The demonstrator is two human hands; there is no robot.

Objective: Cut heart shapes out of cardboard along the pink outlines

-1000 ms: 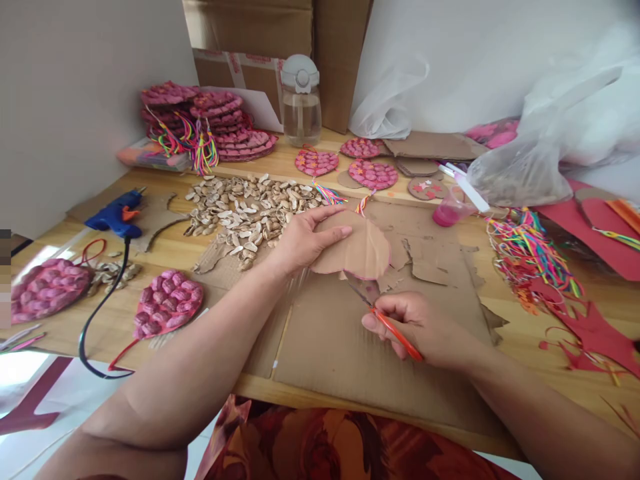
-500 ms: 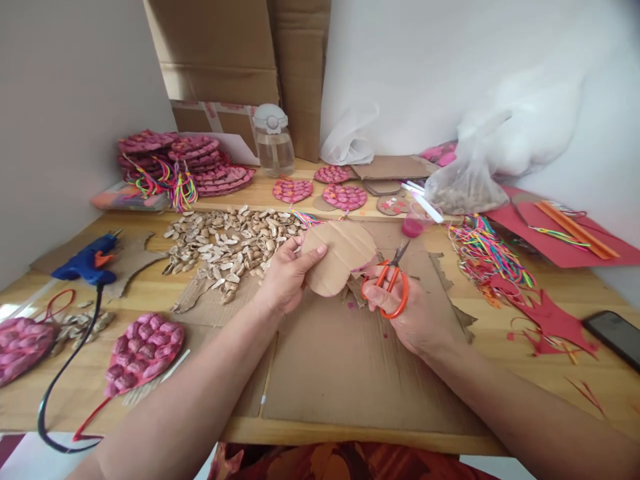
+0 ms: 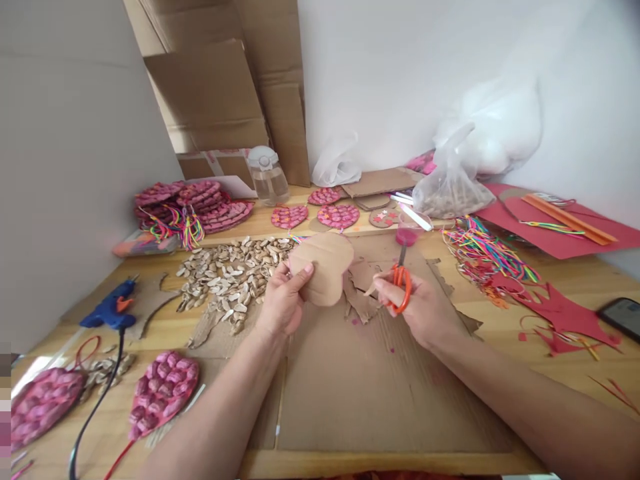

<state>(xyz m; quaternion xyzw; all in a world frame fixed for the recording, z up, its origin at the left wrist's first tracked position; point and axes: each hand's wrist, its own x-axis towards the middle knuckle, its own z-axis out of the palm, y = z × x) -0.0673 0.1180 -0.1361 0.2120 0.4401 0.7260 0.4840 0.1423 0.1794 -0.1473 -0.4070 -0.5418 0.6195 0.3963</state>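
Observation:
My left hand [image 3: 286,300] pinches a rounded, lobed cardboard cutout [image 3: 327,263], thumb on its plain brown face and fingers behind. Orange-handled scissors [image 3: 401,280] are in my right hand [image 3: 425,312], their blades pointing away from me and apart from the cutout. Between the thumb and fingers of that hand a small strip of cardboard [image 3: 371,289] sticks out. Torn cardboard scraps [image 3: 363,305] lie between the two hands. Beneath everything is a large flat cardboard sheet [image 3: 360,393].
Peanut shells [image 3: 225,273] spread to the left, near a blue glue gun [image 3: 113,307] and a pink peanut-covered piece [image 3: 165,390]. A water bottle [image 3: 269,177] and a plastic cup [image 3: 409,233] stand behind. Coloured strings [image 3: 493,250] and a phone [image 3: 623,317] are right.
The scissors have moved away from the cutout's edge and now point forward. A cardboard strip shows in my right fingers. The cutout is slightly farther left, and the camera view has shifted.

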